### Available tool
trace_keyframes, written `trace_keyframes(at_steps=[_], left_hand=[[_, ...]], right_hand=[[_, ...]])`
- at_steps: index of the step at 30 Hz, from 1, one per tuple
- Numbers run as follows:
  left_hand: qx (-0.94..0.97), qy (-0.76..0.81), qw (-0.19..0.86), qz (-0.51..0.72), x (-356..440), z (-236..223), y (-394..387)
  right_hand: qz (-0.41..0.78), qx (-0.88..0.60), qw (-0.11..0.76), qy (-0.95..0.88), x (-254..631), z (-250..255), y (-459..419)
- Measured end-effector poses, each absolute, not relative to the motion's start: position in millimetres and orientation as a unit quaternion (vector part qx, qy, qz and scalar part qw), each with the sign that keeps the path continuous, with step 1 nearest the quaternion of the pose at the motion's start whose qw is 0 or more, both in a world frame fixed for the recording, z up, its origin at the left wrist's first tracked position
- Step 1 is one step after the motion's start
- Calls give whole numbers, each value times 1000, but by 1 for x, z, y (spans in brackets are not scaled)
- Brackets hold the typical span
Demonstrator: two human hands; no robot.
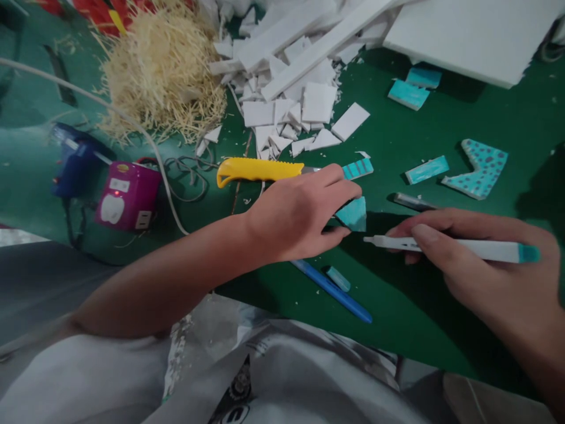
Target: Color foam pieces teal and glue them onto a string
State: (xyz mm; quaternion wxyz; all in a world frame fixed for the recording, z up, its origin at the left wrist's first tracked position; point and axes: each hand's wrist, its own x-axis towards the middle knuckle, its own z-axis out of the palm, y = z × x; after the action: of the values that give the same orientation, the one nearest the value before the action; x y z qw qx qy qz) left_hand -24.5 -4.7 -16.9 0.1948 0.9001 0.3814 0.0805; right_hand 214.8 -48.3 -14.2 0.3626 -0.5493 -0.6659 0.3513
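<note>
Head view. Left hand (304,212) over the desk (410,330), grip narrow, thumb and fingers closed on a teal piece (355,214). Right hand (477,282) closed round a white marker (489,249) in a writing hold; its tip points at the piece, near its lower corner. Whether they touch: cannot tell.

Handling, as judged: piece looks like painted foam, very light, fairly stiff, brittle at corners; best pinched lightly by opposite edges, since pressure would dent it. Wet ink might make the face slippery. Marker light, rigid, smooth; best held low on the barrel.

Surface: green, smooth-looking, dotted with crumbs. Yellow cutter (260,169) just beyond the left hand, striped piece (358,169) past its fingers. Blue pen (333,291) beside a teal stub (338,278) on the near side. Dotted piece (483,168) beyond the right hand. White scraps (318,103) heaped at the far side, next to straw (163,65). Glue gun (75,159) and pink box (128,197) to the left.

Room: little visible; a pale shirt (300,371) below the desk edge.
</note>
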Motion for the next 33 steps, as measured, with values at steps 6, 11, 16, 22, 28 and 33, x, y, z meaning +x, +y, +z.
trace_keyframes(at_steps=[6, 11, 16, 22, 28, 33], left_hand=[[900, 379, 198, 81, -25, -18, -5], [899, 378, 203, 88, -25, -18, -5], [901, 377, 196, 86, -25, -18, -4], [898, 378, 206, 86, -25, -18, -5], [899, 376, 206, 87, -26, -18, -5], [900, 375, 203, 87, -26, -18, -4]], right_hand=[[342, -584, 348, -648, 216, -13, -49], [336, -578, 357, -652, 216, -17, -49], [359, -580, 335, -650, 215, -12, -47], [347, -596, 335, -642, 212, -8, -48], [342, -586, 357, -642, 216, -15, -48], [349, -593, 353, -633, 217, -12, -47]])
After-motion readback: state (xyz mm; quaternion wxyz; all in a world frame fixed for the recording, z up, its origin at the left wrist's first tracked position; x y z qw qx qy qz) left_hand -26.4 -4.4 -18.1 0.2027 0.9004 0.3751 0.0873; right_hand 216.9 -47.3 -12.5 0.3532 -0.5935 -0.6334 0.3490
